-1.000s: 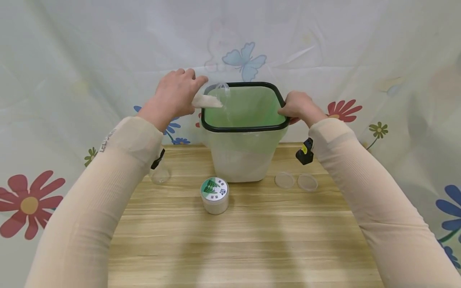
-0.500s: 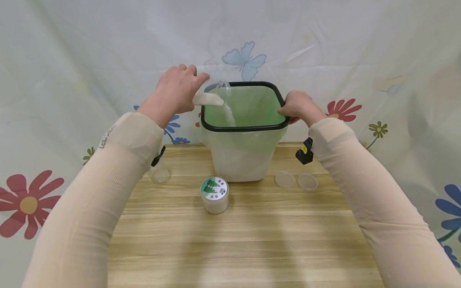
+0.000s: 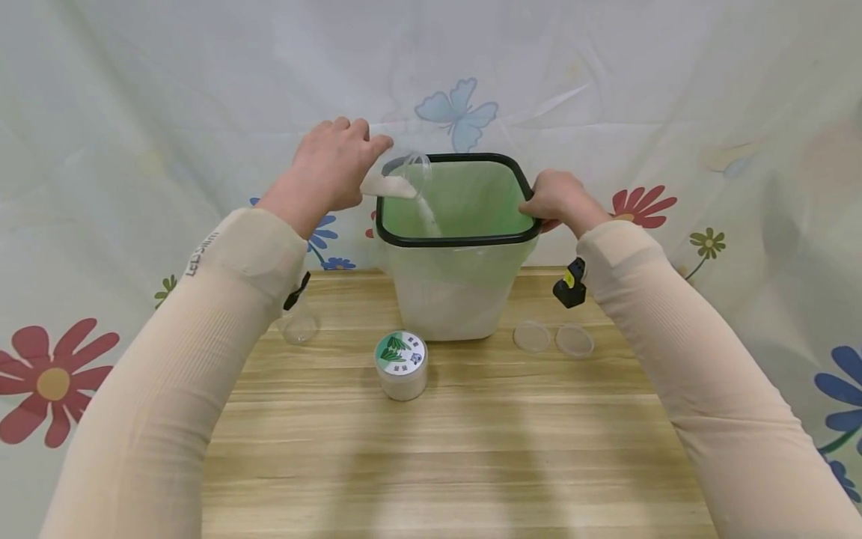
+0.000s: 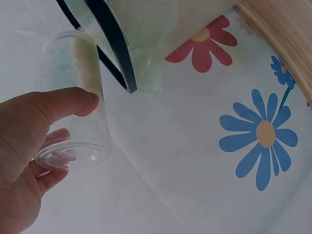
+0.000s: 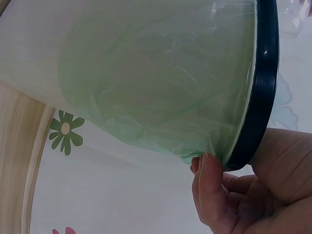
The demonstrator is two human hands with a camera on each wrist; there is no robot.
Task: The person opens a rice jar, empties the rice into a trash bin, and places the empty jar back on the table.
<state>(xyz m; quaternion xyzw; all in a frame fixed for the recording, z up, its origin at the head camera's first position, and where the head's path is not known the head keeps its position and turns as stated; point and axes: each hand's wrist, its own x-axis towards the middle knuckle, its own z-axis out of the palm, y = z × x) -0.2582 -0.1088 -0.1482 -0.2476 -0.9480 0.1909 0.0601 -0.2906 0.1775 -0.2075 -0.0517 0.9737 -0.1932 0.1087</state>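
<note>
My left hand point(image 3: 330, 168) grips a clear plastic jar point(image 4: 73, 126) on its side, thumb and fingers wrapped round its wall. The jar's mouth tips over the left rim of a white bin point(image 3: 451, 311), and white powder point(image 3: 392, 186) lies along its lower side. A thin white stream point(image 3: 427, 215) falls from the mouth into the bin. A green bag point(image 3: 465, 195) lines the bin under a black rim ring point(image 3: 465, 241). My right hand point(image 3: 564, 201) holds the bin's right rim; in the right wrist view its fingers point(image 5: 209, 190) curl under the ring against the bag.
A small round jar point(image 3: 402, 367) with a green-and-white lid stands on the wooden table point(image 3: 444, 464) before the bin. Two clear round lids point(image 3: 532, 337) lie right of it. A clear container point(image 3: 299, 328) is at the left, partly behind the sleeve. A flowered curtain point(image 3: 606, 90) hangs behind.
A white stream now pours from the jar's mouth, where none showed clearly a second ago. My left hand has risen very slightly; the right hand and bin stay put.
</note>
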